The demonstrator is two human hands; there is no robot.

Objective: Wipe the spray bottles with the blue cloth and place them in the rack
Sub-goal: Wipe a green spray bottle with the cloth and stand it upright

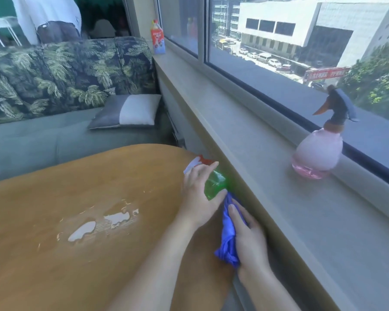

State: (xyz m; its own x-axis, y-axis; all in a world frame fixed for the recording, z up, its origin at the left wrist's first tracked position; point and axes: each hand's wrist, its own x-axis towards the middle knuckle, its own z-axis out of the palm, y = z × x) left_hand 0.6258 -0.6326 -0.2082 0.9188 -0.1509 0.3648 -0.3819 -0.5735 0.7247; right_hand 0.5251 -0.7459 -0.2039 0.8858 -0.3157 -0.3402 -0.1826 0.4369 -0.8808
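Left hand (198, 194) curled round a green spray bottle (215, 185) at the far right edge of the worn wooden table (88, 221), hard against the window sill (267, 176); right hand (247, 234) closed on a bunched blue cloth (228, 232), pressed to the bottle's near end. Farther right on the sill, upright and untouched, a pink spray bottle (317, 151); far back on the same sill, a red-labelled drink bottle (158, 38).

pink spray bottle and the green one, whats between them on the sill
Nothing: the head view shows bare sill between the pink spray bottle and the green bottle.
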